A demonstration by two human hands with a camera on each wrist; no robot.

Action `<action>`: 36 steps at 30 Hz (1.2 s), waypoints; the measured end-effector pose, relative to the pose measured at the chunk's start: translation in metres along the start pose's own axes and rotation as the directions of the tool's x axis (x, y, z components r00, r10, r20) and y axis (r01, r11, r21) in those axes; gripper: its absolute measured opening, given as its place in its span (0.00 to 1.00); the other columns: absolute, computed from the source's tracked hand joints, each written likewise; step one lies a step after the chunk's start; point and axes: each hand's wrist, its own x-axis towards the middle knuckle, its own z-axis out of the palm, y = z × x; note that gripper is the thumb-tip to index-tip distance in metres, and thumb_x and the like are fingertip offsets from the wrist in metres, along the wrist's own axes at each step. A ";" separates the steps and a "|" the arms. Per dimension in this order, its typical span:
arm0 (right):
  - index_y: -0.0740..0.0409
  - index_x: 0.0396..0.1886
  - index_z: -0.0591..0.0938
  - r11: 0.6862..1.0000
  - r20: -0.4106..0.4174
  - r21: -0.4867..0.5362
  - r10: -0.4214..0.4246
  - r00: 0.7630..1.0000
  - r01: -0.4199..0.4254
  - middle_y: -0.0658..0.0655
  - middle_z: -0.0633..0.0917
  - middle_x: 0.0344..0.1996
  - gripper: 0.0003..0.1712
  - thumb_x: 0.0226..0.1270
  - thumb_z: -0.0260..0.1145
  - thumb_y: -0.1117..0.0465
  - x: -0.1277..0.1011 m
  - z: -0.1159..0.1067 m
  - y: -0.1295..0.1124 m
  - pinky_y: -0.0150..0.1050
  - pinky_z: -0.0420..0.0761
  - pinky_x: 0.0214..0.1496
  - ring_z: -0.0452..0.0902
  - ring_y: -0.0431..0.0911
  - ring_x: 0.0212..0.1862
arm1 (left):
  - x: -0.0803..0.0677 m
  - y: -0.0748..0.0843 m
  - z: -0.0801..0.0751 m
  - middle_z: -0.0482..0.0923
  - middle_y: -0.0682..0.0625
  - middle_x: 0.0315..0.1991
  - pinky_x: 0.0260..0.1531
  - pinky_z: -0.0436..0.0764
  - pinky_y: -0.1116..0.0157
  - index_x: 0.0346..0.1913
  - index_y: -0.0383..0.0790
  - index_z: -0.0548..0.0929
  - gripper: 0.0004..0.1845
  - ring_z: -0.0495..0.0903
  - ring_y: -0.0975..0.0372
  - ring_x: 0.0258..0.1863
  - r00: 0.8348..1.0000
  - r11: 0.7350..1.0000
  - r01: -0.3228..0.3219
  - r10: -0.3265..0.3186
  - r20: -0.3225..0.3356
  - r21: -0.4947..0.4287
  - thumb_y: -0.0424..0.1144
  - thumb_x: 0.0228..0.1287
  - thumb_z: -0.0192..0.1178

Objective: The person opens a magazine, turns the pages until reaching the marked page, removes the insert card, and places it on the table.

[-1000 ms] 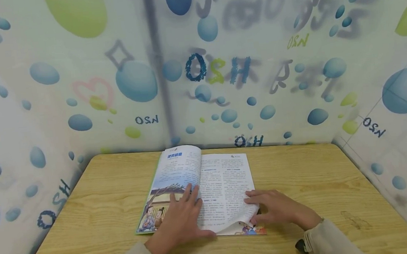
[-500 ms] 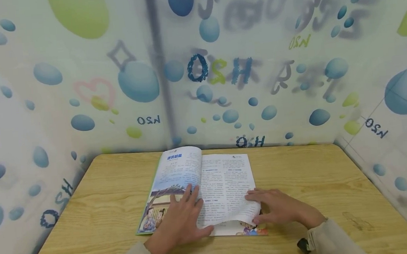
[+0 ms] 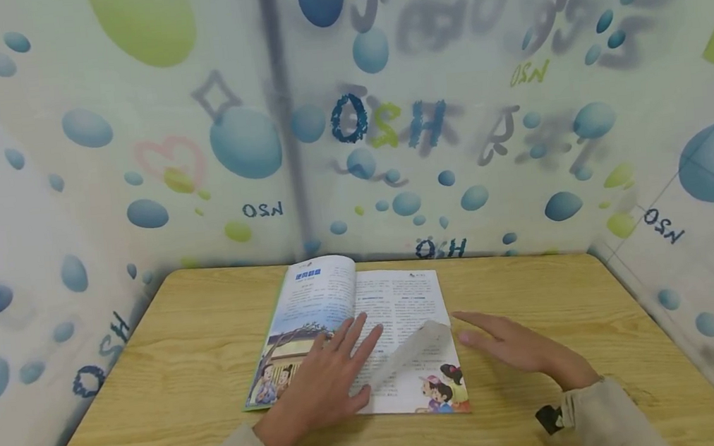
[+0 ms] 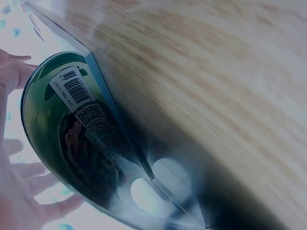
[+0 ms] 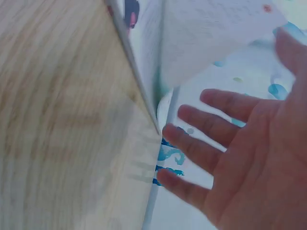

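An open magazine lies on the wooden table, an illustrated page on its left side and columns of text on its right. Across its lower middle rests my left hand, fingers spread. The lower right corner of a page is lifted and folded up, baring drawn children on the sheet beneath. Just right of the magazine's edge, my right hand has its fingers extended and grips nothing; the right wrist view shows its palm apart from the raised page. In the left wrist view the green back cover with a barcode curves upward.
The wooden table extends around the magazine. Walls printed with blue and green drops enclose its back and both sides. A small black object sits at the right sleeve's cuff.
My right hand has let go of the page corner and moved right and slightly up. The corner has turned up further, showing more of the drawing. My left hand has shifted slightly, its fingers reaching further right.
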 end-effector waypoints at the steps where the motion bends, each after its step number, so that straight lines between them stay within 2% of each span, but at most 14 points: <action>1: 0.61 0.74 0.66 1.000 0.002 -0.022 0.013 1.000 -0.013 0.64 0.68 0.72 0.37 0.77 0.51 0.41 0.000 0.000 0.001 0.66 0.60 0.69 0.59 0.65 0.73 | 0.001 0.000 -0.001 0.48 0.41 0.79 0.63 0.69 0.43 0.79 0.49 0.53 0.46 0.56 0.49 0.75 1.000 1.000 -0.023 0.024 -0.016 0.008 0.57 0.63 0.61; 4: 0.60 0.73 0.68 0.993 0.013 -0.118 0.023 1.000 -0.021 0.64 0.70 0.70 0.41 0.70 0.59 0.38 0.002 0.005 0.004 0.64 0.62 0.68 0.62 0.63 0.72 | 0.003 0.000 -0.003 0.37 0.44 0.81 0.70 0.59 0.44 0.80 0.53 0.49 0.49 0.44 0.52 0.79 0.993 0.993 -0.104 0.107 -0.057 0.063 0.51 0.61 0.64; 6: 0.61 0.72 0.70 0.982 0.027 -0.187 -0.012 1.000 0.017 0.64 0.70 0.70 0.45 0.65 0.65 0.37 0.004 0.011 0.006 0.65 0.61 0.68 0.63 0.63 0.71 | 0.004 -0.001 -0.003 0.34 0.46 0.81 0.73 0.50 0.44 0.80 0.56 0.50 0.49 0.37 0.53 0.79 0.984 0.981 -0.157 0.165 -0.069 0.114 0.49 0.60 0.65; 9: 0.57 0.72 0.70 0.966 0.085 -0.238 -0.080 0.993 0.098 0.62 0.68 0.72 0.49 0.57 0.72 0.36 0.005 0.020 0.007 0.68 0.57 0.69 0.61 0.61 0.72 | 0.005 -0.001 -0.004 0.39 0.49 0.81 0.74 0.43 0.43 0.78 0.59 0.59 0.42 0.37 0.54 0.79 0.974 0.963 -0.210 0.221 -0.049 0.172 0.46 0.61 0.64; 12: 0.54 0.72 0.71 0.954 0.155 -0.248 -0.135 0.979 0.171 0.61 0.66 0.73 0.49 0.54 0.74 0.38 0.006 0.027 0.006 0.69 0.56 0.68 0.60 0.60 0.73 | 0.005 0.000 -0.002 0.49 0.50 0.80 0.74 0.43 0.44 0.71 0.58 0.72 0.30 0.43 0.54 0.79 0.968 0.944 -0.242 0.251 -0.012 0.226 0.46 0.65 0.61; 15: 0.53 0.71 0.73 0.950 0.194 -0.243 -0.151 0.969 0.196 0.60 0.67 0.73 0.48 0.52 0.75 0.39 0.006 0.030 0.004 0.68 0.58 0.68 0.61 0.60 0.72 | 0.005 0.000 0.001 0.58 0.49 0.77 0.74 0.45 0.45 0.61 0.55 0.82 0.21 0.48 0.54 0.78 0.965 0.931 -0.257 0.264 0.010 0.258 0.45 0.66 0.59; 18: 0.52 0.70 0.74 0.955 0.202 -0.240 -0.123 0.972 0.171 0.60 0.67 0.73 0.48 0.50 0.76 0.39 0.008 0.030 0.001 0.67 0.59 0.69 0.62 0.60 0.72 | 0.005 -0.001 0.002 0.63 0.46 0.74 0.74 0.45 0.45 0.51 0.51 0.88 0.15 0.51 0.52 0.77 0.963 0.928 -0.259 0.270 -0.005 0.268 0.44 0.63 0.60; 23: 0.52 0.69 0.75 0.955 0.203 -0.255 -0.098 0.974 0.149 0.59 0.67 0.73 0.49 0.48 0.77 0.37 0.009 0.029 -0.001 0.64 0.62 0.69 0.62 0.59 0.73 | 0.006 -0.002 0.002 0.69 0.43 0.70 0.74 0.46 0.45 0.35 0.45 0.88 0.11 0.55 0.50 0.76 0.964 0.936 -0.223 0.253 -0.082 0.271 0.47 0.58 0.61; 25: 0.52 0.69 0.75 0.953 0.201 -0.255 -0.111 0.973 0.161 0.60 0.68 0.73 0.49 0.48 0.77 0.38 0.009 0.029 -0.002 0.65 0.63 0.68 0.62 0.59 0.72 | 0.006 -0.002 0.002 0.72 0.42 0.68 0.73 0.47 0.44 0.31 0.44 0.86 0.13 0.57 0.50 0.75 0.968 0.943 -0.197 0.231 -0.102 0.268 0.50 0.56 0.62; 28: 0.53 0.69 0.75 0.950 0.198 -0.256 -0.131 0.971 0.180 0.61 0.68 0.72 0.49 0.47 0.77 0.38 0.008 0.029 -0.002 0.65 0.64 0.66 0.63 0.60 0.72 | 0.006 -0.002 0.002 0.74 0.42 0.66 0.72 0.49 0.42 0.31 0.43 0.86 0.15 0.59 0.50 0.74 0.977 0.954 -0.156 0.187 -0.102 0.256 0.53 0.56 0.62; 32: 0.53 0.69 0.75 0.947 0.188 -0.260 -0.141 0.972 0.188 0.61 0.68 0.72 0.49 0.47 0.77 0.38 0.008 0.030 -0.002 0.65 0.66 0.66 0.64 0.61 0.71 | 0.004 -0.002 0.003 0.74 0.42 0.65 0.70 0.51 0.38 0.35 0.42 0.86 0.16 0.59 0.48 0.74 0.990 0.961 -0.108 0.126 -0.057 0.255 0.52 0.55 0.64; 36: 0.53 0.69 0.75 0.949 0.184 -0.258 -0.135 0.974 0.181 0.60 0.68 0.72 0.49 0.47 0.78 0.38 0.008 0.031 0.000 0.64 0.66 0.66 0.64 0.61 0.71 | 0.002 -0.002 0.005 0.75 0.42 0.63 0.65 0.57 0.34 0.37 0.41 0.86 0.17 0.63 0.48 0.71 0.996 0.965 -0.063 0.077 -0.047 0.255 0.51 0.52 0.65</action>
